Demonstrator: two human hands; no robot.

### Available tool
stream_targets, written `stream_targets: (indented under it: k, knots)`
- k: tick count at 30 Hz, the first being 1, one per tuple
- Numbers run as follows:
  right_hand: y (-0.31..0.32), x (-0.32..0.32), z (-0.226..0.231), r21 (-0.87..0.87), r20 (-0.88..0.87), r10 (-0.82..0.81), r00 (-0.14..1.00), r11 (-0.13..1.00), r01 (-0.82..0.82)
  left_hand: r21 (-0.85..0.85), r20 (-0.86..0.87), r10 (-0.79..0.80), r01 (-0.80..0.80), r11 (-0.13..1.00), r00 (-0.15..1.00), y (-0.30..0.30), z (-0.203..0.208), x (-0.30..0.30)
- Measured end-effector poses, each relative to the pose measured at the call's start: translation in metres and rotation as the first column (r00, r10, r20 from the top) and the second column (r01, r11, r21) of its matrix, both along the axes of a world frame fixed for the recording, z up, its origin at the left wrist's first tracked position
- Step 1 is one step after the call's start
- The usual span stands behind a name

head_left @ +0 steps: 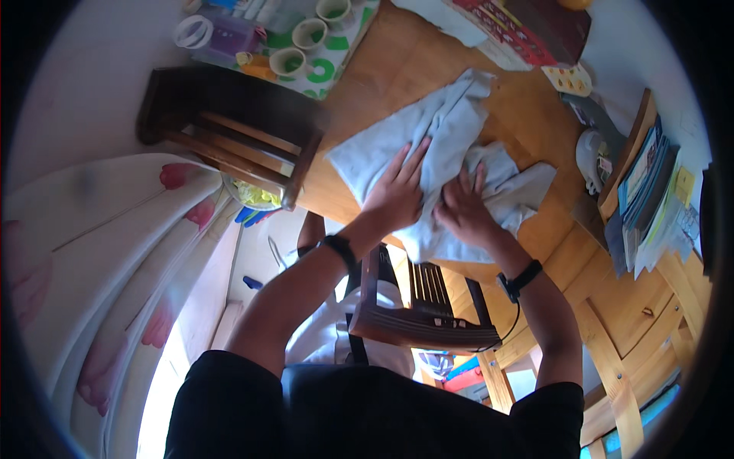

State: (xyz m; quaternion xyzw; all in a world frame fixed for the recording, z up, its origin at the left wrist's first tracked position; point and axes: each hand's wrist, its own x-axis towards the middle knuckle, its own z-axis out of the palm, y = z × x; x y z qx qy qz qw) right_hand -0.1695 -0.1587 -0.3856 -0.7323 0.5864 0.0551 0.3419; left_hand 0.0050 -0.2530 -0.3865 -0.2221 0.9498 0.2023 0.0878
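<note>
A pale blue cloth (451, 115), possibly a garment, lies rumpled on the wooden table (405, 50) in front of me. On its left part my left hand (396, 193) rests flat, fingers stretched out and pointing away from me. Close to its right, my right hand (466, 210) presses on the bunched middle of the cloth, fingers slightly bent and apart. Folds stand up around the right fingers, and one corner of the cloth spreads to the right. Both wrists wear black bands.
Paper cups (310, 35) and a plastic container (229, 38) stand at the back left, beside a dark wooden chair (229, 99). A red box (527, 30) sits at the far edge. Books and papers (650, 199) stand on the right. Another dark chair (420, 325) is just before me.
</note>
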Motion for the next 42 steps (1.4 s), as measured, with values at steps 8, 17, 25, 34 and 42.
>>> stream_targets:
  k: [8, 17, 25, 34, 42]
  knots:
    - [-0.027, 0.087, -0.005, -0.310, 0.100, 0.205, 0.974, 0.936, -0.166, -0.016, 0.039, 0.363, -0.363, 0.932, 0.931, 0.022, -0.021, 0.095]
    - [-0.030, 0.079, -0.012, -0.253, 0.250, 0.189, 0.950, 0.959, -0.124, -0.009, 0.250, 0.331, -0.340, 0.940, 0.910, 0.030, -0.017, 0.075]
    - [0.065, -0.043, 0.004, 0.089, 0.021, 0.172, 0.985, 0.981, -0.173, 0.087, -0.080, -0.222, 0.229, 0.970, 0.972, 0.040, -0.006, -0.015]
    - [0.133, -0.086, 0.013, 0.104, -0.163, 0.283, 0.945, 0.958, -0.268, -0.007, -0.393, -0.390, 0.421, 0.907, 0.833, 0.084, -0.041, -0.034]
    - [0.045, 0.024, -0.011, -0.185, -0.203, 0.493, 0.846, 0.829, -0.528, 0.470, 0.276, 0.255, -0.361, 0.805, 0.927, 0.032, -0.029, 0.064]
